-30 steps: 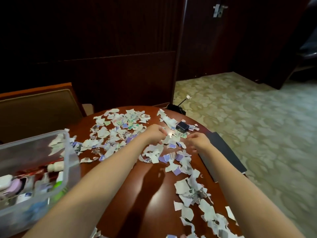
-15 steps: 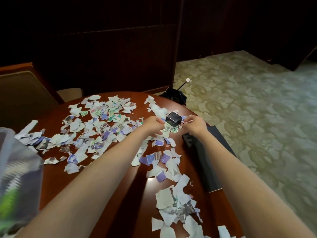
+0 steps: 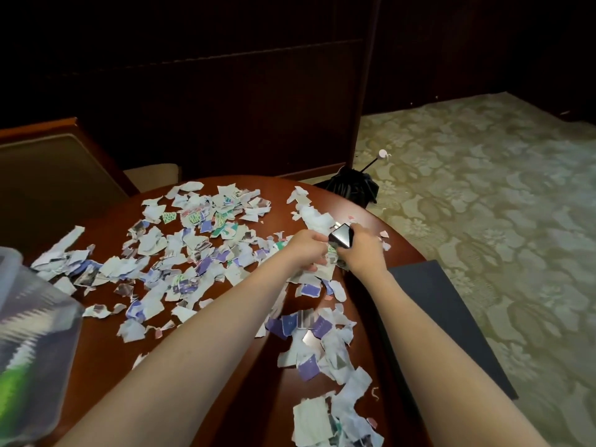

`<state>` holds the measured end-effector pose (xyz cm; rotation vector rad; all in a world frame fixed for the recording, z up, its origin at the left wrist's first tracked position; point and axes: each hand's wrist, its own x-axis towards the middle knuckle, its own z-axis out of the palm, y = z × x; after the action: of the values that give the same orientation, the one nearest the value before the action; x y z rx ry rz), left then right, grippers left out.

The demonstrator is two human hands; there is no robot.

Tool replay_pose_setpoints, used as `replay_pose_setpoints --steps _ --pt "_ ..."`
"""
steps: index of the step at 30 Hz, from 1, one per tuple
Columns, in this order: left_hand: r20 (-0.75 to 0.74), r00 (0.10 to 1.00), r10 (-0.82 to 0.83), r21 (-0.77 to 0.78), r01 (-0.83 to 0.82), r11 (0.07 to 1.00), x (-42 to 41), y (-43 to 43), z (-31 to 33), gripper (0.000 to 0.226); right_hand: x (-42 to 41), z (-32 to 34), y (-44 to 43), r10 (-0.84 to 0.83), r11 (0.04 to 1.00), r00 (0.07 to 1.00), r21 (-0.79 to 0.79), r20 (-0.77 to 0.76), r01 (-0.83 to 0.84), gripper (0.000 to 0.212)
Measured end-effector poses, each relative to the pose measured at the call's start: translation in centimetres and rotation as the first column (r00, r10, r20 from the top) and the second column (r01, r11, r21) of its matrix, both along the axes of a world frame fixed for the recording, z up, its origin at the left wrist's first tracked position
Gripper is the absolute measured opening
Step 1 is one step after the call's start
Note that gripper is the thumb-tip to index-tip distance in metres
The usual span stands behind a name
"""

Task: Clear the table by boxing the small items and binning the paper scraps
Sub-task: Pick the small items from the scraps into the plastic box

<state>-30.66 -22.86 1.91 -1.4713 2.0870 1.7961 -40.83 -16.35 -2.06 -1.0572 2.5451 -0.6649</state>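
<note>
On the round surface (image 3: 106,350), strewn with paper scraps (image 3: 180,253), the right hand (image 3: 361,250) has its grip pinching the small black box (image 3: 341,242) beside the left hand (image 3: 306,250), whose loosely curled grip on scraps could let clinging paper ride along into the clear bin (image 3: 29,343) left of that box.

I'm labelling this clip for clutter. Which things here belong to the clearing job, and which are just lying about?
Job: paper scraps, small black box-shaped item in right hand, left hand, clear plastic box.
Lying about: chair, black umbrella on the floor, dark flat board.
</note>
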Motion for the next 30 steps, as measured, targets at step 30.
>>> replay_pose_setpoints --steps 30 --pt "-0.264 0.937 0.229 0.030 -0.229 0.973 17.3 -0.7 11.4 0.020 18.9 12.4 -0.9 0.160 0.866 0.582 -0.396 0.797 0.304 0.014"
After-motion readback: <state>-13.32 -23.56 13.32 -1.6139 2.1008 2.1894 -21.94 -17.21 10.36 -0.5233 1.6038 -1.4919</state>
